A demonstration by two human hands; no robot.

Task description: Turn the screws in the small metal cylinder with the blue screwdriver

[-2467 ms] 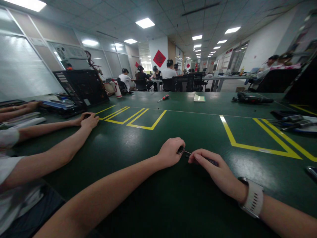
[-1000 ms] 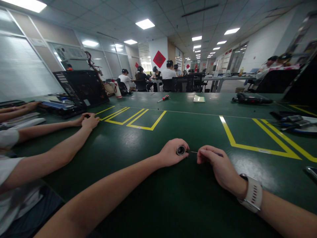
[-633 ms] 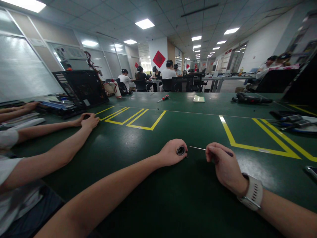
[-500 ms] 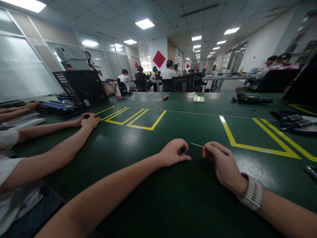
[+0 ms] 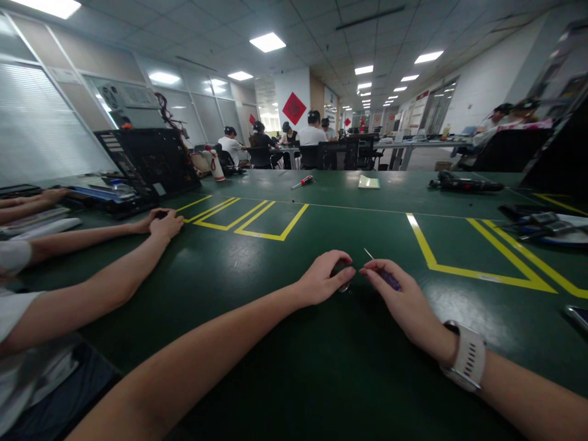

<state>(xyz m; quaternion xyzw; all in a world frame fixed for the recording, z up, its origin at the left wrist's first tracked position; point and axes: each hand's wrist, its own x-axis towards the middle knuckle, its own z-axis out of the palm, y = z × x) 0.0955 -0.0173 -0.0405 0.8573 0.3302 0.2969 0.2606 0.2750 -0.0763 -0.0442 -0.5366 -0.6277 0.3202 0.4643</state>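
My left hand [image 5: 324, 278] is curled around a dark round cylinder [image 5: 340, 267], mostly hidden by the fingers and thumb. At its lower end, close to the tabletop, a shiny metal rim [image 5: 344, 288] peeks out below the thumb. Just to the right, my right hand [image 5: 390, 288] grips a thin screwdriver [image 5: 389, 279] by its dark purple handle. The slim metal shaft points up and to the left, beyond the fingers. A small gap separates the two hands above the green table [image 5: 285, 367].
Yellow tape outlines [image 5: 261, 236] mark the table. A red-handled screwdriver [image 5: 303, 182], a pale notepad [image 5: 369, 182] and a black tool [image 5: 463, 182] lie farther back. At left, a co-worker's hands [image 5: 163, 223] hold something dark. Tools [image 5: 546, 226] lie at right.
My left hand has turned the cylinder, so its open metal-rimmed end no longer faces me. My right hand has moved slightly left, and the screwdriver shaft now tilts more upward.
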